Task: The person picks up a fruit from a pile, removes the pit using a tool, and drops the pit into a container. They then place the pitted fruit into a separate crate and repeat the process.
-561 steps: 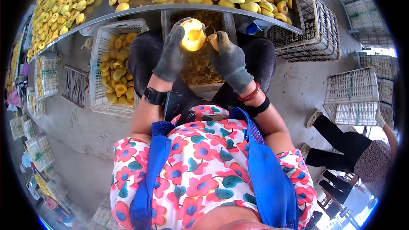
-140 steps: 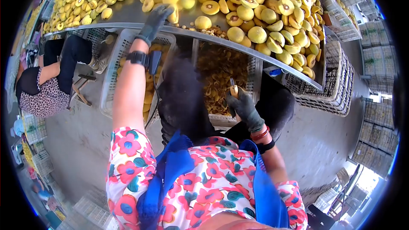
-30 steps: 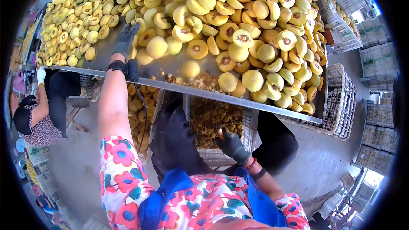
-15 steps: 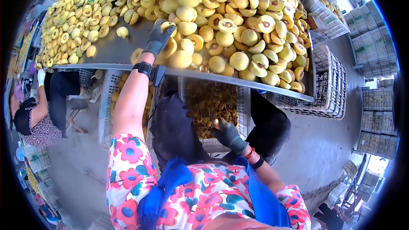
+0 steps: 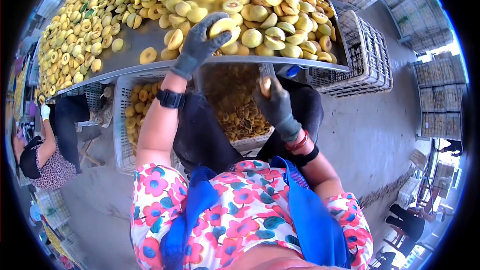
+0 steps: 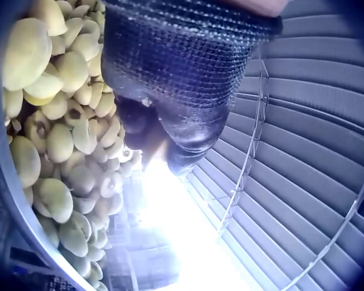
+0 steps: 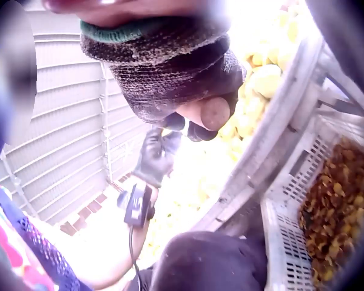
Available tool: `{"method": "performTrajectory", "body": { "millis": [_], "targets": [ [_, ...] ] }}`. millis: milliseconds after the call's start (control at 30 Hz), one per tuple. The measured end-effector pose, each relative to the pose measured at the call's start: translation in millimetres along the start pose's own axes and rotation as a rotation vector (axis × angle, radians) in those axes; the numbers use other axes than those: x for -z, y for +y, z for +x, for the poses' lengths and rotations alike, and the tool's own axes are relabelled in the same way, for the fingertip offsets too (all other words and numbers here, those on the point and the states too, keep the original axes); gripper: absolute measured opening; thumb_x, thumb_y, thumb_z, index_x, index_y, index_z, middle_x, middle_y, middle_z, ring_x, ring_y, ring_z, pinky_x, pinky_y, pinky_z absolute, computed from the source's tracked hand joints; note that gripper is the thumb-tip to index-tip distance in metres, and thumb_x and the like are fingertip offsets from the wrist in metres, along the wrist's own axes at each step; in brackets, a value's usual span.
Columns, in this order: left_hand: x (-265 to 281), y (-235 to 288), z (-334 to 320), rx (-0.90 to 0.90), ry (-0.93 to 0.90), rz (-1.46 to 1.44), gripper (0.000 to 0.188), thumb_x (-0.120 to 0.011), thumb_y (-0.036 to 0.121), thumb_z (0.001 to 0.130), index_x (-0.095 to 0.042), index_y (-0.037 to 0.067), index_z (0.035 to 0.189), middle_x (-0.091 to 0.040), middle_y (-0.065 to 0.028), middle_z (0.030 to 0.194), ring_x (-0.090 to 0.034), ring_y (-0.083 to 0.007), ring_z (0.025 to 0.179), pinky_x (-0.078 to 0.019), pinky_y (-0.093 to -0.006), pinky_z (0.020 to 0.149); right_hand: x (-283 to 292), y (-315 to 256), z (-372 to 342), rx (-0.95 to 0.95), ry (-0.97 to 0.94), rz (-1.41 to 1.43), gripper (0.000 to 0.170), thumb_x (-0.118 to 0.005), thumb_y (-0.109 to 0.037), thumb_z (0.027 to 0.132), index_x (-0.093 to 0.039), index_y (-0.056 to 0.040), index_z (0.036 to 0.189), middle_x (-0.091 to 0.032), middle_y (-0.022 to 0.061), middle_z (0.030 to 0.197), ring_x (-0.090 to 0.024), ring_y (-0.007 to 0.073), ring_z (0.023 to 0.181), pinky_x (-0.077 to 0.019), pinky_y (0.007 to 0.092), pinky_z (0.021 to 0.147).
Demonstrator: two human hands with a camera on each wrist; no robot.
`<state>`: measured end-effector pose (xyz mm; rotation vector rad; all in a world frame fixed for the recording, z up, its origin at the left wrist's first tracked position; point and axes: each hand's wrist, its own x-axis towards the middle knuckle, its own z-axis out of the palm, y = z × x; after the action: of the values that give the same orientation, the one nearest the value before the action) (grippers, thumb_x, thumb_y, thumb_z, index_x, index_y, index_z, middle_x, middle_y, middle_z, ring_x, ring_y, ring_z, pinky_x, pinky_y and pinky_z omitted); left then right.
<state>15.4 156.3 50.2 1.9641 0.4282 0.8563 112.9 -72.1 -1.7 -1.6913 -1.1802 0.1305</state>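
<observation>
My gloved left hand [image 5: 197, 47] holds a yellow peach half [image 5: 220, 26] between fingers and thumb, above the near edge of the metal table. Its cut face shows a brown middle. In the left wrist view, the glove [image 6: 176, 85] hides most of the fruit. Lower and to the right, my gloved right hand [image 5: 279, 110] grips a wooden-handled tool [image 5: 265, 87] with a metal end pointing away. The right wrist view shows the round butt of the wooden handle [image 7: 215, 114] sticking out of the fist. Many peach halves [image 5: 250, 12] lie heaped on the table beyond both hands.
The metal table's raised rim [image 5: 150, 68] crosses in front of my knees. Below it stand a crate of brown scraps [image 7: 285, 242] and, at left, a white crate [image 5: 120, 130] of hollowed halves. Stacked crates [image 5: 372, 72] stand at right. Another person [image 5: 52, 162] sits at left.
The left hand reached left over the table, then into the heap, and has drawn back to the table's edge with a peach half. The right hand has risen from above the scrap crate with the tool.
</observation>
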Motion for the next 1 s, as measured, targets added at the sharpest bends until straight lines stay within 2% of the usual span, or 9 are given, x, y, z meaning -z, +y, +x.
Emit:
{"method": "performTrajectory", "body": {
  "millis": [67, 267, 300, 400, 467, 633, 767, 900, 1000],
  "targets": [
    [-11, 21, -20, 0.008, 0.007, -0.075, 0.044, -0.072, 0.023, 0.083, -0.059, 0.006, 0.121, -0.065, -0.0061, 0.111, -0.061, -0.014, 0.1, -0.0495, -0.0289, 0.09, 12, -13, 23, 0.097, 0.106, 0.078, 0.029, -0.067, -0.006, 0.079, -0.053, -0.0029, 0.104, -0.062, 0.0185, 0.075, -0.063, 0.0377, 0.065, -0.0494, 0.0391, 0.053],
    [-47, 44, -69, -0.023, -0.024, -0.269, 0.032, -0.064, 0.015, 0.089, -0.059, 0.002, 0.118, -0.064, -0.0077, 0.11, -0.06, -0.0145, 0.101, -0.0483, -0.0291, 0.09, 23, -48, 32, 0.116, 0.147, 0.037, 0.036, -0.069, -0.008, 0.078, -0.054, -0.0027, 0.11, -0.063, 0.0168, 0.096, -0.063, 0.0367, 0.085, -0.0517, 0.0395, 0.07],
    [-53, 46, -75, -0.031, -0.018, -0.322, 0.031, -0.064, 0.015, 0.09, -0.059, 0.002, 0.117, -0.064, -0.0077, 0.11, -0.06, -0.0146, 0.101, -0.0484, -0.0293, 0.09, 17, -44, 31, 0.246, 0.219, -0.01, 0.035, -0.069, -0.007, 0.078, -0.054, -0.0033, 0.11, -0.062, 0.0172, 0.095, -0.063, 0.0373, 0.084, -0.0516, 0.04, 0.07],
    [-64, 52, -88, -0.028, 0.044, -0.264, 0.027, -0.063, 0.014, 0.09, -0.058, 0.001, 0.113, -0.064, -0.0079, 0.107, -0.06, -0.0165, 0.099, -0.0486, -0.03, 0.087, 19, -49, 20, 0.105, 0.181, -0.011, 0.034, -0.068, -0.006, 0.078, -0.055, -0.0025, 0.109, -0.061, 0.0172, 0.092, -0.062, 0.0379, 0.083, -0.0514, 0.0403, 0.068],
    [-69, 60, -94, -0.009, 0.074, -0.112, 0.027, -0.064, 0.015, 0.09, -0.058, 0.0, 0.111, -0.063, -0.0082, 0.106, -0.06, -0.0177, 0.098, -0.0489, -0.0303, 0.086, 18, -48, 14, 0.084, 0.191, 0.008, 0.031, -0.068, -0.006, 0.078, -0.055, -0.002, 0.106, -0.061, 0.0171, 0.089, -0.062, 0.0381, 0.08, -0.0511, 0.0405, 0.066],
    [-80, 71, -103, 0.038, 0.234, -0.177, 0.026, -0.065, 0.018, 0.089, -0.059, 0.002, 0.109, -0.063, -0.0065, 0.105, -0.061, -0.0173, 0.094, -0.0494, -0.029, 0.083, 21, -44, 6, 0.093, 0.186, 0.031, 0.028, -0.068, -0.006, 0.078, -0.055, -0.0028, 0.103, -0.062, 0.0163, 0.085, -0.063, 0.0376, 0.076, -0.051, 0.0392, 0.065],
    [-70, 51, -105, 0.191, 0.323, -0.558, 0.027, -0.055, 0.024, 0.096, -0.058, 0.003, 0.113, -0.062, -0.0065, 0.107, -0.059, -0.0156, 0.098, -0.0485, -0.0283, 0.086, 18, -48, -12, 0.124, 0.095, 0.093, 0.027, -0.068, -0.007, 0.078, -0.055, -0.0043, 0.102, -0.063, 0.0172, 0.085, -0.064, 0.0357, 0.077, -0.0509, 0.039, 0.064],
    [-62, 63, -109, 0.148, 0.269, -0.534, 0.037, -0.038, 0.029, 0.102, -0.055, 0.001, 0.117, -0.06, -0.0092, 0.112, -0.058, -0.0159, 0.102, -0.0469, -0.0305, 0.092, 21, -56, -15, 0.057, -0.117, 0.06, 0.026, -0.068, -0.01, 0.08, -0.053, -0.005, 0.101, -0.063, 0.0184, 0.081, -0.063, 0.0396, 0.073, -0.0496, 0.0435, 0.062],
    [-63, 62, -110, 0.128, 0.272, -0.552, 0.036, -0.038, 0.029, 0.102, -0.055, 0.0, 0.117, -0.061, -0.0097, 0.111, -0.058, -0.0163, 0.102, -0.0468, -0.0303, 0.091, 15, -50, -18, 0.066, -0.139, 0.041, 0.027, -0.067, -0.011, 0.081, -0.052, -0.0047, 0.102, -0.063, 0.0208, 0.081, -0.062, 0.0421, 0.074, -0.0484, 0.046, 0.061]
  ]
}}
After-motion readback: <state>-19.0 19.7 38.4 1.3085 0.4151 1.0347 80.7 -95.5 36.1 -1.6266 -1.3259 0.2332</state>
